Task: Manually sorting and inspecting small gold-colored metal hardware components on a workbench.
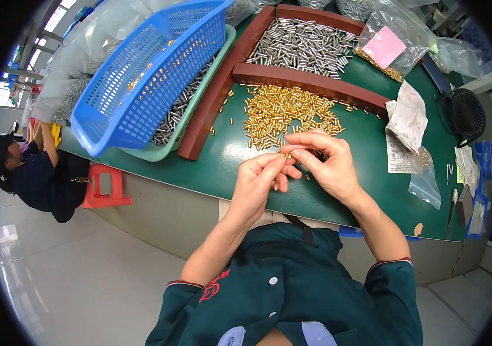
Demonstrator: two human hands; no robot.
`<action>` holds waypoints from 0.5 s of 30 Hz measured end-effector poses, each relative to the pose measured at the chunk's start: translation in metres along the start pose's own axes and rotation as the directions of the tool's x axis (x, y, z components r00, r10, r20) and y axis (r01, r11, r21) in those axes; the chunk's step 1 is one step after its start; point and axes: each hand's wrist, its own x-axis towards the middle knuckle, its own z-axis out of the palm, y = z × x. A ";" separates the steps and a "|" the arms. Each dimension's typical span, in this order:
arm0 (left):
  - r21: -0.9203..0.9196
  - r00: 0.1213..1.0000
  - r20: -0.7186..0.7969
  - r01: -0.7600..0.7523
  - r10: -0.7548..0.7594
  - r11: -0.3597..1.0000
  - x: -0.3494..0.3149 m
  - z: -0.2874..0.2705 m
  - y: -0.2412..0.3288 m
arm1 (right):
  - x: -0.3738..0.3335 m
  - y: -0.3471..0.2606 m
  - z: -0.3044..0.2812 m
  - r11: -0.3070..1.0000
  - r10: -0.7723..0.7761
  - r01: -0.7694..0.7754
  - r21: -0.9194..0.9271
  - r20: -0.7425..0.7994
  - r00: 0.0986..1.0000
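My left hand [257, 180] and my right hand [332, 167] meet over the near part of the green table. Both are closed, thumbs and fingertips together round a small gold-coloured metal sleeve [288, 155]. Fingers hide most of that piece. Just beyond my hands spreads a pile of gold-coloured metal sleeves [275, 112], and a few strays lie beside it. Some darker small pieces show under my right hand, partly covered by it. Behind the pile, past a brown wooden bar [309, 83], lies a heap of silver metal pins [301, 46].
At the left, a blue perforated basket [142, 86] leans tilted over a green tray [159, 153] of dark metal pins. A pink-labelled plastic bag [396, 43], crumpled paper [410, 115] and a small black fan [466, 112] are at the right. Another person sits far left near a red stool [108, 187].
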 end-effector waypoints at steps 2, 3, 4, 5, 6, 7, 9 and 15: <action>0.010 1.000 0.004 -0.001 0.001 1.000 0.000 0.000 0.000 | -0.001 0.003 0.000 1.000 0.018 -0.018 0.016 0.004 1.000; 0.020 1.000 0.016 0.010 -0.010 1.000 0.000 0.001 0.002 | -0.001 0.004 0.000 1.000 0.001 -0.001 -0.009 0.017 1.000; 0.029 0.999 0.027 0.021 -0.021 0.999 0.000 0.002 0.003 | -0.001 0.005 0.000 0.999 -0.016 0.017 -0.034 0.031 0.999; 0.028 0.999 0.026 0.019 -0.019 0.999 0.000 0.002 0.003 | -0.001 0.005 0.000 0.999 -0.017 0.018 -0.035 0.033 0.999; 0.049 0.999 0.039 0.017 -0.019 0.999 0.000 0.001 0.002 | -0.001 0.005 0.001 0.999 -0.030 0.031 -0.038 0.042 0.999; 0.070 0.999 0.051 0.015 -0.018 0.997 0.000 0.000 0.002 | -0.001 0.005 0.002 0.998 -0.042 0.044 -0.041 0.051 0.998; 0.037 0.998 0.060 0.023 -0.025 0.999 0.000 0.001 0.001 | -0.002 0.005 0.003 0.999 -0.036 0.037 -0.036 0.050 0.998; -0.134 0.990 0.117 0.092 -0.076 0.987 -0.001 0.001 0.001 | 0.000 0.008 0.002 0.999 -0.051 0.052 -0.008 0.074 0.996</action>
